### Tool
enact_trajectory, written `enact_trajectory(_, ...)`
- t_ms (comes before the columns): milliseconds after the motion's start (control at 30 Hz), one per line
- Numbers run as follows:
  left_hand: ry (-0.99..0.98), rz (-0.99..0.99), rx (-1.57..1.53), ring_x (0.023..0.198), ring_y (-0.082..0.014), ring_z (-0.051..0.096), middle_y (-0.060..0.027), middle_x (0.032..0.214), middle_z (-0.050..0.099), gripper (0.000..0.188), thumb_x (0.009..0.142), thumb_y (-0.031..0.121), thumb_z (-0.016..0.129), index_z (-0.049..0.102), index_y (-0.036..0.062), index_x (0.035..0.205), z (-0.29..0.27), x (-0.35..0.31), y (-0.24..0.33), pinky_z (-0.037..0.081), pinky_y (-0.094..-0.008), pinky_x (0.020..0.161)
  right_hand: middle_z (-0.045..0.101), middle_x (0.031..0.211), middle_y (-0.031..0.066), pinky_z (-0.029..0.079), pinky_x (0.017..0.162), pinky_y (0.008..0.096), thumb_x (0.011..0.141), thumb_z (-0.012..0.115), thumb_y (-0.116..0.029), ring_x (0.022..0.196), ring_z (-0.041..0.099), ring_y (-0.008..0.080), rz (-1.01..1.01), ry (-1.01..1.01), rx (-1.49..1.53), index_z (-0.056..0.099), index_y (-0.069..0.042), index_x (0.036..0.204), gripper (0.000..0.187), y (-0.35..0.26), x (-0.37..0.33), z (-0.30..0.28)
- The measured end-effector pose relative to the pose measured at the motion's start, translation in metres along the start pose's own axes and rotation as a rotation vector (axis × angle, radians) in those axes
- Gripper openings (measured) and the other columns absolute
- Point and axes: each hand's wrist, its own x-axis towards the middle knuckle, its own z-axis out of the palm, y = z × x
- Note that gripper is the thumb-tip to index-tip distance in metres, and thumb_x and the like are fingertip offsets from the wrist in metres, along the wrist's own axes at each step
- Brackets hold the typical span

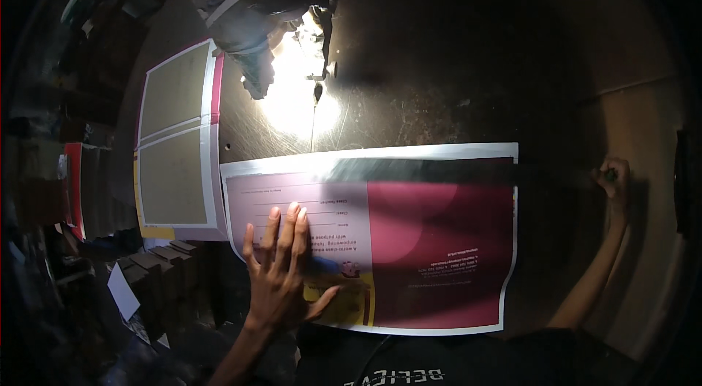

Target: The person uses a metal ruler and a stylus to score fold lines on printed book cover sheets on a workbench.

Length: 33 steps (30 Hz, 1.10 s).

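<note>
A printed cover sheet [439, 254], pink on its left, maroon on its right and edged in white, lies on the dark worktable in front of me. My left hand [281, 262] rests flat on its pink part, fingers spread and holding nothing. Far off to the right, apart from the sheet, my right hand [614, 178] is closed. Something small and dark shows inside its curled fingers, but I cannot make out what it is. Left of the sheet lie covers [175, 174] with two grey board panels and white and pink borders, close against the sheet's left edge.
Beyond the sheet stands a machine [252, 42] with a bright lamp and a thin upright rod above the table [409, 108]. A red-covered stack [74, 185] sits at the far left. Several brown stacks [164, 269] stand below the covers. A brown panel [643, 115] borders the right side.
</note>
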Motion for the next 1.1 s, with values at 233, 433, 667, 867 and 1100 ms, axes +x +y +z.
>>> enact_trajectory(233, 0.345, 0.074, -0.334, 0.136, -0.0325, 0.051, -0.016, 0.137, 0.062, 0.049, 0.089, 0.028, 0.075, 0.064, 0.0034, 0.13, -0.007, 0.073, -0.016, 0.032, -0.0543, 0.116, 0.05, 0.07, -0.0014, 0.04, 0.107, 0.0487, 0.072, 0.091, -0.03, 0.065, 0.048, 0.0138, -0.309, -0.114, -0.355, 0.054, -0.011, 0.082, 0.044, -0.024, 0.044, 0.059)
enact_trajectory(433, 0.235, 0.189, -0.296, 0.139, -0.0349, 0.048, -0.0097, 0.143, 0.059, 0.035, 0.092, 0.032, 0.071, 0.069, 0.0369, 0.126, 0.01, 0.095, -0.031, 0.022, -0.0667, 0.116, 0.051, 0.071, -0.0012, 0.038, 0.109, 0.0507, 0.072, 0.091, -0.028, 0.066, 0.05, 0.0146, -0.29, -0.064, -0.285, 0.054, -0.012, 0.083, 0.043, -0.013, 0.037, 0.061)
enact_trajectory(667, 0.209, 0.206, -0.24, 0.14, -0.0398, 0.044, -0.0143, 0.146, 0.054, 0.033, 0.09, 0.034, 0.072, 0.071, 0.0372, 0.123, 0.008, 0.1, -0.028, 0.022, -0.0695, 0.114, 0.052, 0.081, 0.0004, 0.029, 0.117, 0.0512, 0.077, 0.088, -0.023, 0.075, 0.053, 0.0135, -0.28, -0.172, -0.316, 0.053, -0.008, 0.098, 0.043, 0.023, 0.027, 0.037)
enact_trajectory(867, 0.177, 0.161, -0.253, 0.138, -0.0402, 0.047, -0.013, 0.146, 0.055, 0.039, 0.085, 0.03, 0.077, 0.072, 0.0359, 0.123, -0.002, 0.1, -0.023, 0.023, -0.0662, 0.114, 0.052, 0.093, 0.0026, 0.03, 0.117, 0.0523, 0.083, 0.083, -0.022, 0.084, 0.052, 0.0149, -0.344, -0.083, -0.258, 0.048, -0.008, 0.109, 0.046, 0.032, 0.021, 0.038)
enact_trajectory(1100, 0.166, 0.184, -0.281, 0.139, -0.0413, 0.046, -0.0151, 0.146, 0.054, 0.04, 0.087, 0.026, 0.076, 0.071, 0.0332, 0.126, 0.001, 0.099, -0.026, 0.022, -0.0686, 0.114, 0.051, 0.093, 0.0016, 0.027, 0.118, 0.0532, 0.083, 0.082, -0.018, 0.085, 0.052, 0.0145, -0.264, -0.091, -0.125, 0.05, -0.008, 0.109, 0.043, 0.035, 0.018, 0.038)
